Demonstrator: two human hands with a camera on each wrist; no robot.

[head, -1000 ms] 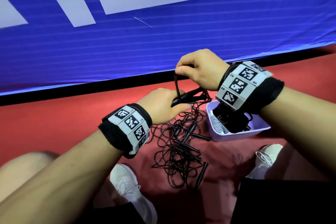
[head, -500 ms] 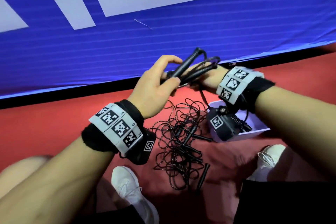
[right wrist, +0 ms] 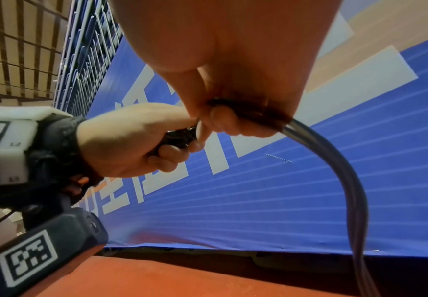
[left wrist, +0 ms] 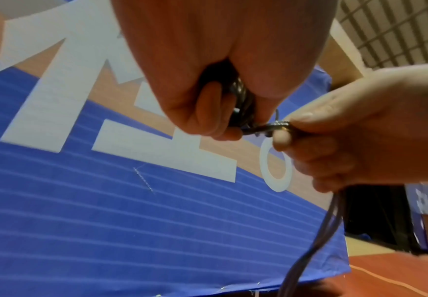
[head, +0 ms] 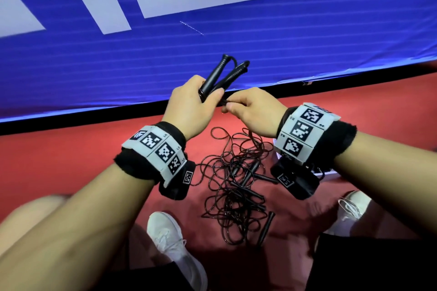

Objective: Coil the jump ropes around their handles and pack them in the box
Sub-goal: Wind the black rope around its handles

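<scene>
My left hand (head: 198,99) grips two black jump rope handles (head: 220,73) together, their tips pointing up and away over the blue banner. Just to its right, my right hand (head: 243,107) pinches the black cord (right wrist: 345,172) of that rope close to the handles; the cord runs through its fist and hangs down. Below my hands a tangle of black ropes (head: 236,179) with several loose handles lies on the red floor. The pale box (head: 327,173) is almost wholly hidden behind my right wrist.
A blue banner (head: 212,38) with white letters stands along the far side, a black strip at its base. My white shoes (head: 170,238) and knees frame the rope pile. A separate black handle (head: 266,228) lies at the pile's near right edge.
My left hand has turned the handles upright and shifted right. My right hand came from behind the handles to their near right side and now pinches the cord.
</scene>
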